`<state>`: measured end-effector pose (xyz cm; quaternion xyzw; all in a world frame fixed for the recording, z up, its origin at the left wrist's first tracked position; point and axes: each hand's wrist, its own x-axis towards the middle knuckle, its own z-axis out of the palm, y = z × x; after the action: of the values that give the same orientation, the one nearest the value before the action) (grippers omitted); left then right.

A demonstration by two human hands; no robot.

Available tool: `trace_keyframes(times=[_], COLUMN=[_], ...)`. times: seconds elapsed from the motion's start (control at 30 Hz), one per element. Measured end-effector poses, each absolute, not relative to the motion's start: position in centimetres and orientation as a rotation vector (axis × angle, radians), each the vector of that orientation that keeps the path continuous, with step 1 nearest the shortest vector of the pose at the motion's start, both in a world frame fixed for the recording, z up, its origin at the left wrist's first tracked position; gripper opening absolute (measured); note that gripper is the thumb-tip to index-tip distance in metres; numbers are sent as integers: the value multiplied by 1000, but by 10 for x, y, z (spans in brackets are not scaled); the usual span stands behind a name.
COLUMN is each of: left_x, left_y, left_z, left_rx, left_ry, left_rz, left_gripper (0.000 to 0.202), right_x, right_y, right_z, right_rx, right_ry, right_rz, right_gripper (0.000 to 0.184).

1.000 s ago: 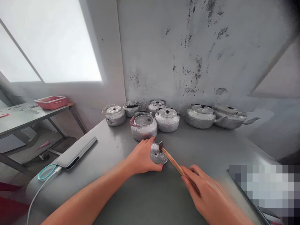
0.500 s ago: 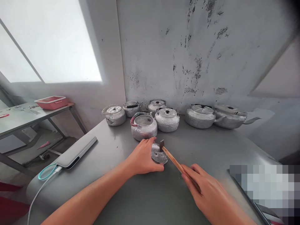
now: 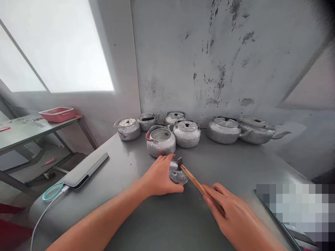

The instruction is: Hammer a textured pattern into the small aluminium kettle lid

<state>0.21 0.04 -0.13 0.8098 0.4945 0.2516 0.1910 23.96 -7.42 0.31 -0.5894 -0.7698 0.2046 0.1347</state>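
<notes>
My left hand curves round the left side of a round silver metal lid, thumb at its near edge and fingers at its far edge; part of the lid is hidden behind the hand. A small hole shows in the lid. In my right hand is the wooden handle of a small hammer, the fingers wrapped round its lower end. The hammer's dark head is over the lid's upper part; whether it touches cannot be made out. Just behind stands a lidless silver kettle with a red and dark wrapped handle.
Several silver kettles line the back of the grey table by the wall. A white power bank with a cable lies at left. A pink basin sits on another table. At right is a blurred-out patch.
The hammer's head has shifted very slightly and shows a different tilt over the lid. The left hand and lid have hardly moved.
</notes>
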Motion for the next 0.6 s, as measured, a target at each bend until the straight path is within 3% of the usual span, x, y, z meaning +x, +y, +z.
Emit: trace_keyframes(times=[0.6], left_x=[1], left_y=[3], left_z=[-7], left_rx=[2347], left_ry=[1347], left_rz=[748], left_gripper=[98], right_x=[242], right_y=[-77], right_z=[2], right_rx=[-1719], right_ry=[-2146], right_rz=[663], right_gripper=[36])
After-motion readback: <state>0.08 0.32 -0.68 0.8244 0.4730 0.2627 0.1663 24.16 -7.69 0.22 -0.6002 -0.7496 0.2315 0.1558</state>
